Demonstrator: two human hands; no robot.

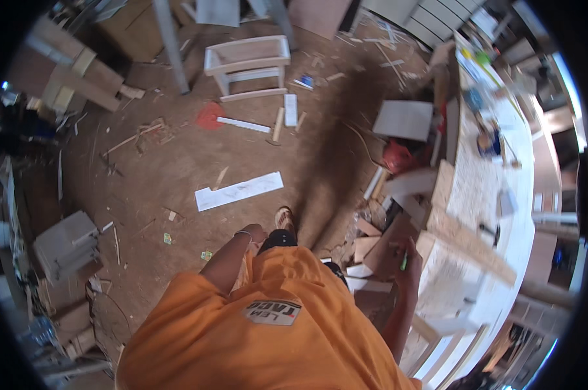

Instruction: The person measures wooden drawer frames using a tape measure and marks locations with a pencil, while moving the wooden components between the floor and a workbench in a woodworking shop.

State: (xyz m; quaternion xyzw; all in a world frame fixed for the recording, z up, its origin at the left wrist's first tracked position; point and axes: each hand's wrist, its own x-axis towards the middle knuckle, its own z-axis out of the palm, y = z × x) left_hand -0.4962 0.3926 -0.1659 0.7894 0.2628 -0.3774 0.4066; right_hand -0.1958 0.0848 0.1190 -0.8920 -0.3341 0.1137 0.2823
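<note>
My left hand (255, 233), with a band at the wrist, hangs low in front of my orange shirt, near my shoe (284, 218); its fingers are too unclear to read. My right hand (404, 255) is closed on a small green object (403, 261) beside a cluttered white workbench (472, 188). A long board (470, 247) lies angled on the bench near that hand. Wooden offcuts (365, 247) are piled by the bench's base.
A white notched board (238, 190) lies on the dirt-covered floor ahead. Beyond are a small wooden frame (245, 64), scattered strips and a red patch (209, 114). A grey panel (403, 118) and red object (398, 156) sit at right, stacked boards (66, 244) at left.
</note>
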